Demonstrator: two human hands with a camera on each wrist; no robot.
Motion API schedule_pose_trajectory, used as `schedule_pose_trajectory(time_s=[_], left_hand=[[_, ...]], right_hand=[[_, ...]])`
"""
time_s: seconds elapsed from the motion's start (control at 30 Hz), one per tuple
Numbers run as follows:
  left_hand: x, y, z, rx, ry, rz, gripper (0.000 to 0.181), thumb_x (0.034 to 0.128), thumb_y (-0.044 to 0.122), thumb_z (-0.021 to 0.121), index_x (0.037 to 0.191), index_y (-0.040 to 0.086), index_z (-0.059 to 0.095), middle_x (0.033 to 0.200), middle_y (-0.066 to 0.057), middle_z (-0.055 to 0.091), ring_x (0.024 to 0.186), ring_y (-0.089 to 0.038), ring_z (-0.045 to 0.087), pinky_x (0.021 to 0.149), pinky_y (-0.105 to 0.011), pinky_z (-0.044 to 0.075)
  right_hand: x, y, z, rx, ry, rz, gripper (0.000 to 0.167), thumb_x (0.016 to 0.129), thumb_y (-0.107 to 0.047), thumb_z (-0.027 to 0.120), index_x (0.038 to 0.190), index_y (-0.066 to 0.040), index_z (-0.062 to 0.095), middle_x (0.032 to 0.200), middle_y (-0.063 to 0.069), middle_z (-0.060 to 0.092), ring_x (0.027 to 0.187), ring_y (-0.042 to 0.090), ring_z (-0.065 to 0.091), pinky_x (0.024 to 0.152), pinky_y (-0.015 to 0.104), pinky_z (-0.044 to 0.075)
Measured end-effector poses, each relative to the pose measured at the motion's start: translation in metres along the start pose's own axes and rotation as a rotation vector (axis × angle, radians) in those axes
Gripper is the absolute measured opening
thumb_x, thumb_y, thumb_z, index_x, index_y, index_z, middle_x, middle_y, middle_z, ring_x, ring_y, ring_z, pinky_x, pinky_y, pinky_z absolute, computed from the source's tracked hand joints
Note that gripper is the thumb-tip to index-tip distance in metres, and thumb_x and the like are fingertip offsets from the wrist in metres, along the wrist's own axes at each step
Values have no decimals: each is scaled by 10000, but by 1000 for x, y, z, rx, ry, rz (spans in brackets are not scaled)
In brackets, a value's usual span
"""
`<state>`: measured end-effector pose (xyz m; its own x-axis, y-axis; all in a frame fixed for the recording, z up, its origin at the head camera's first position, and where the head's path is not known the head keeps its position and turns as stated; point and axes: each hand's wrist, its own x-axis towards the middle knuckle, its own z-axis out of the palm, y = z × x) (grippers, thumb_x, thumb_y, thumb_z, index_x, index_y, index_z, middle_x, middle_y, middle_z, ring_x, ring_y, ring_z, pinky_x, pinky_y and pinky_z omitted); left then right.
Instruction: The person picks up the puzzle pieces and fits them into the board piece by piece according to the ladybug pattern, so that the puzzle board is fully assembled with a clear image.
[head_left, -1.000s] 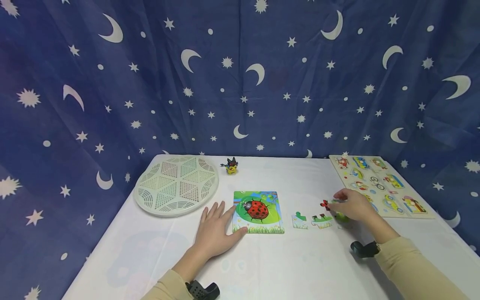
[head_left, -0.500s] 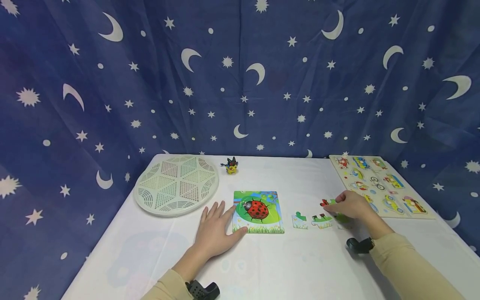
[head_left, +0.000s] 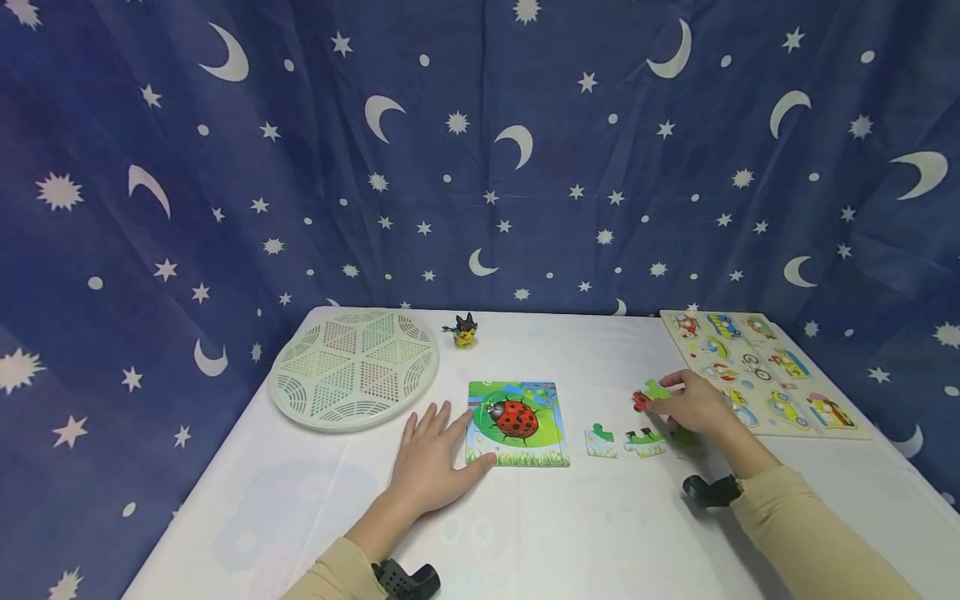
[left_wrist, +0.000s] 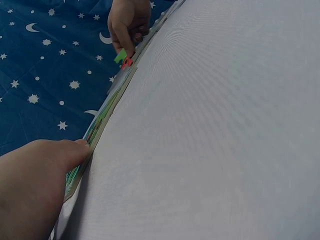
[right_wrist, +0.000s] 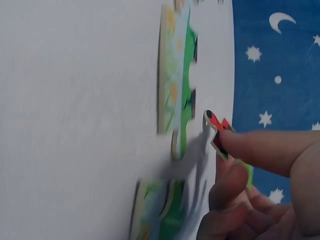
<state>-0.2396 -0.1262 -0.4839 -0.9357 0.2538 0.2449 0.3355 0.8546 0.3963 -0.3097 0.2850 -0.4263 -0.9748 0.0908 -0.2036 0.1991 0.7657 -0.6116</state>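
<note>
A square ladybug picture board (head_left: 516,421) lies flat on the white table. My left hand (head_left: 431,467) rests beside it with fingers spread, forefinger along its left edge and thumb at its near left corner. In the left wrist view the thumb (left_wrist: 72,152) touches the board's edge. My right hand (head_left: 697,404) pinches a red and green jigsaw piece (head_left: 657,389) between thumb and fingers, held above the table. Below it lie loose jigsaw pieces: one with a green knob (head_left: 601,443), a wider grassy one (head_left: 644,443), and one (head_left: 688,450) partly hidden under the hand.
A round pale perforated board (head_left: 352,371) lies at the back left. Near the back edge stands a small yellow and black figurine (head_left: 464,332). A wooden vehicle puzzle board (head_left: 761,375) lies behind and right of my right hand. A starry blue curtain (head_left: 480,208) hangs behind the table.
My right hand has lifted the red and green jigsaw piece off the table and shifted slightly left, turning the piece into view. The left hand and the ladybug board stay put.
</note>
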Motion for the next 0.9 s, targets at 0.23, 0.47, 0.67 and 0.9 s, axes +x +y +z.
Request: schedule_pose_trajectory(time_s=[0.23, 0.47, 0.67, 0.9], left_hand=[[0, 0, 0, 4, -4, -3, 806, 913, 708, 573, 1504, 161, 544, 1576, -224, 406, 1499, -412, 278, 1214, -616, 121], [0, 0, 0, -4, -4, -6, 802, 912, 703, 581, 1500, 159, 549, 1574, -225, 408, 1499, -414, 277, 1214, -617, 120], [0, 0, 0, 0, -9, -2, 801, 915, 702, 576, 1504, 160, 544, 1575, -228, 406, 1498, -417, 279, 1213, -620, 120], [0, 1, -1, 1, -2, 2, 796, 915, 690, 587, 1502, 154, 545, 1569, -233, 412, 1493, -423, 287, 1211, -625, 123]], right_hand=[[-2, -17, 12, 85, -34, -78, 473, 970, -206, 684, 1370, 10, 555, 932, 133, 645, 689, 203, 600, 591, 330, 471], [-7, -35, 26, 175, -86, -107, 276, 978, -178, 655, 1179, 7, 619, 866, 111, 633, 689, 215, 570, 607, 341, 478], [-9, -45, 38, 181, -98, -90, 293, 951, -192, 687, 1154, 3, 606, 889, 107, 636, 690, 201, 600, 614, 337, 508], [-12, -58, 54, 242, -109, -112, 460, 938, -142, 695, 1371, -68, 557, 855, 128, 617, 636, 215, 612, 591, 331, 515]])
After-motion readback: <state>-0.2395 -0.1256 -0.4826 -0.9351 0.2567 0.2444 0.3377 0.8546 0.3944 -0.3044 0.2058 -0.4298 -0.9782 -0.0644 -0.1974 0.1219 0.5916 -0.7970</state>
